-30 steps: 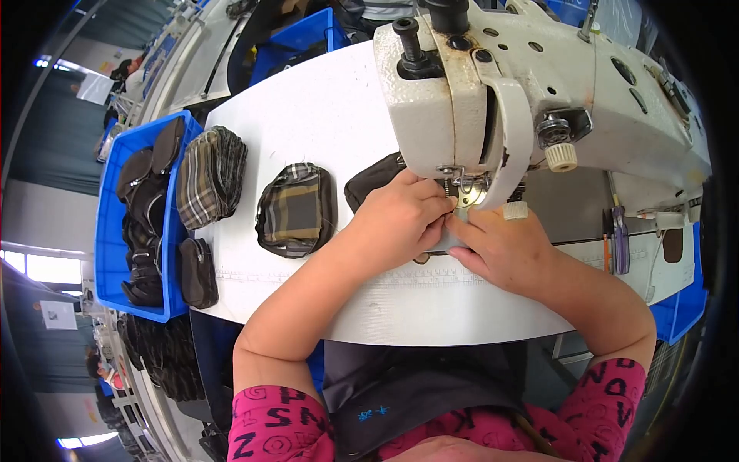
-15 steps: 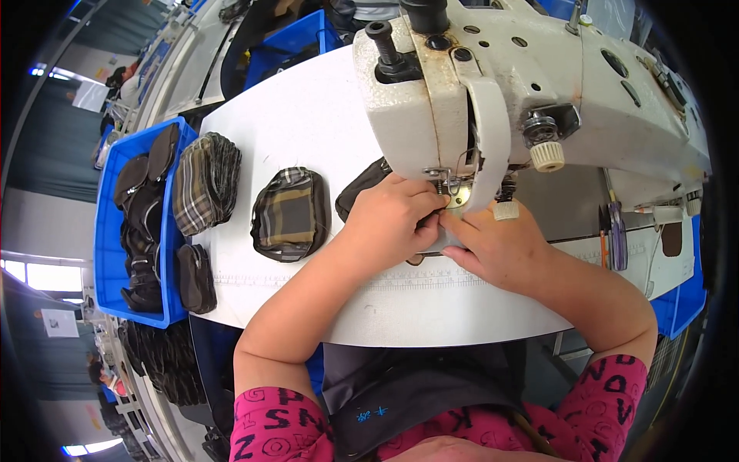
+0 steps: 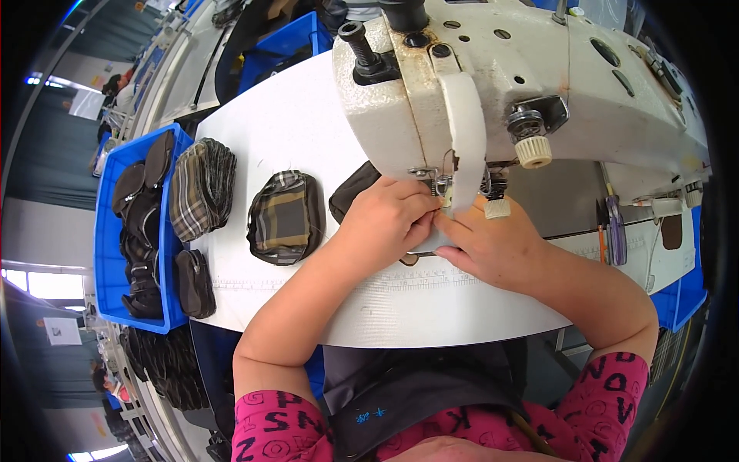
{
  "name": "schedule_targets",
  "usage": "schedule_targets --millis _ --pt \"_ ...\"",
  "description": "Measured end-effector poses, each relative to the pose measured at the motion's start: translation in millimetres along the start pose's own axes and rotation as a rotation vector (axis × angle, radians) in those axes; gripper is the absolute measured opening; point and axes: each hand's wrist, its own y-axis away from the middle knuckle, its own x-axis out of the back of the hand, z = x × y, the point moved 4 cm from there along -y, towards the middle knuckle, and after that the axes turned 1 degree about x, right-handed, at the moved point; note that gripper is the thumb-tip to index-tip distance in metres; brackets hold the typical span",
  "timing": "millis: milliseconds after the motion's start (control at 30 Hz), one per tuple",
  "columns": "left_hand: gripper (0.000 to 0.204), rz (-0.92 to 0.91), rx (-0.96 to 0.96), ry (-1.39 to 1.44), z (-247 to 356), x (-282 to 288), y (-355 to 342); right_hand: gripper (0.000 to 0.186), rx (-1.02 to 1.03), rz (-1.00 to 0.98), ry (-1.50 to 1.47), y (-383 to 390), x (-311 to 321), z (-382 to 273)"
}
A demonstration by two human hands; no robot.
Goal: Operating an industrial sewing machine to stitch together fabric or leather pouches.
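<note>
Both hands meet under the head of a white sewing machine (image 3: 400, 115), close beside its needle area. My left hand (image 3: 385, 219) is closed, its thumb and forefinger pinching the edge of a dark fabric pouch (image 3: 352, 190). Much of that pouch is hidden behind the hand. My right hand (image 3: 496, 245) is closed too, fingertips drawn together by the left ones; what they grip is covered. To the left lies a plaid-sided pouch (image 3: 283, 218), flat on the white table (image 3: 416, 312).
A stack of plaid pieces (image 3: 202, 189) and a small dark pouch (image 3: 195, 283) stand beside a blue bin (image 3: 108, 254) of dark pouches. A purple-handled screwdriver (image 3: 616, 231) lies at the right. A printed ruler strip (image 3: 346, 285) crosses the table's front.
The view has shifted slightly, so the machine sits a little further left in the picture. Both hands stay together at the needle area, keeping almost the same pose.
</note>
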Motion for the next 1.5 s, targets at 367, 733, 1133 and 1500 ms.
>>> schedule_targets --millis 367,733,1133,1500 --pt "0.029 -0.039 0.092 0.003 6.2 3.9 1.4 0.036 -0.031 -0.03 0.038 1.1 -3.2 2.1" --pt "0.019 -0.03 0.164 0.051 1.4 6.1 -6.6 0.039 -0.033 0.055 0.095 3.6 -5.9 6.8" --pt "0.021 -0.12 0.146 0.006 -0.8 13.5 -7.0 0.043 -0.001 0.024 0.09 3.9 -5.4 2.1" --pt "0.034 -0.159 0.072 -0.01 5.0 8.6 0.3 0.041 0.029 0.044 0.042 1.4 -0.1 4.6"
